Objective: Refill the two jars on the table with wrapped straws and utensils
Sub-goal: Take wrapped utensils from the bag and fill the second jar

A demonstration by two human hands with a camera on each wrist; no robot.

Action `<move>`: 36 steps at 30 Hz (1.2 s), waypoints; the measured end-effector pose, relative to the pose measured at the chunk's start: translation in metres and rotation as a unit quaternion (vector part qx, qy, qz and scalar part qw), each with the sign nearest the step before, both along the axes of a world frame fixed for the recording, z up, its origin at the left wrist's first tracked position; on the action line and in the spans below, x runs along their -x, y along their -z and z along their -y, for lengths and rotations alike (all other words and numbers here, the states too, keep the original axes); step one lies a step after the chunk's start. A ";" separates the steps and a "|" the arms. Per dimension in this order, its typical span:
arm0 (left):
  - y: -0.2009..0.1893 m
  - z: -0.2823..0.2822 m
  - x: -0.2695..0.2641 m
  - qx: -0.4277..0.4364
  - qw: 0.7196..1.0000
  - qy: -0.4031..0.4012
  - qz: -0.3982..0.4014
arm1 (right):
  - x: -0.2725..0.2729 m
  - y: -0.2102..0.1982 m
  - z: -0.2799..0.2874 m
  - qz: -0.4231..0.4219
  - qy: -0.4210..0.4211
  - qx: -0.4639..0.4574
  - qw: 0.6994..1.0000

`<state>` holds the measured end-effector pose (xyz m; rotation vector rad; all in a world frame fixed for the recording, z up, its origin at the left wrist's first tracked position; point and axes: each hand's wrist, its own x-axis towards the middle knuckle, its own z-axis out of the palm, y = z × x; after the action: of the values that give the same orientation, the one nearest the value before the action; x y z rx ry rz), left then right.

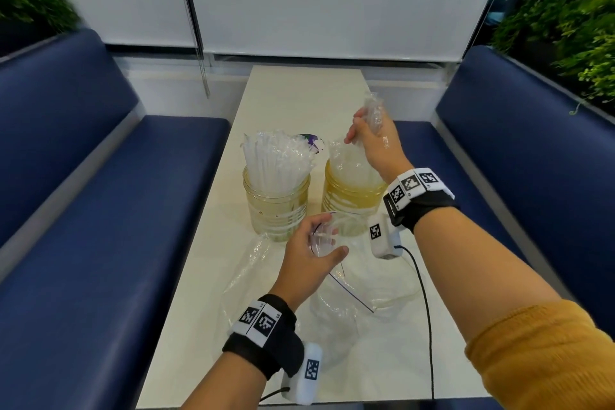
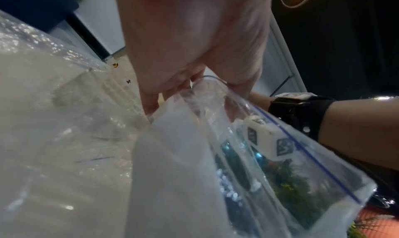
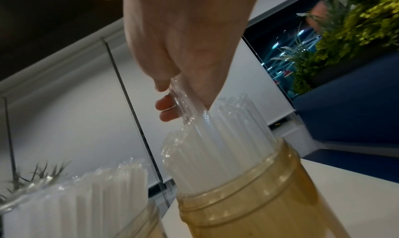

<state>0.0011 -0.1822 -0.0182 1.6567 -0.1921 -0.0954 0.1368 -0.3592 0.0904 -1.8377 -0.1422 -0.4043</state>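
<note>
Head view: right hand [image 1: 369,140] pinches a clear-wrapped item [image 1: 373,110] above the right jar [image 1: 349,200], which stands just beside the left jar [image 1: 276,203] packed with wrapped straws [image 1: 269,156]; left hand [image 1: 312,253], nearer the person than the right jar, grips the mouth of a clear zip bag [image 1: 349,293] lying on the table [image 1: 299,86]. Left wrist view: fingers [image 2: 151,103] curl round the bag's blue-lined rim [image 2: 302,149], contents unclear. Right wrist view: thumb and fingers [image 3: 166,103] clamp the wrapper over the right jar's white bundle [image 3: 220,142]; judgement: lower it upright into a gap at the jar wall, keeping the bag mouth held wide.
</note>
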 end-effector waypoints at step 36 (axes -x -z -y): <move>-0.015 -0.005 0.006 0.007 1.000 0.009 -0.005 | 0.006 -0.006 -0.001 0.036 0.065 0.483 0.872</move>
<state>-0.0045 -0.1775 -0.0031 1.6411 -0.1996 -0.1169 0.1306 -0.3580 0.0966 -2.8357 -0.3142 -0.5511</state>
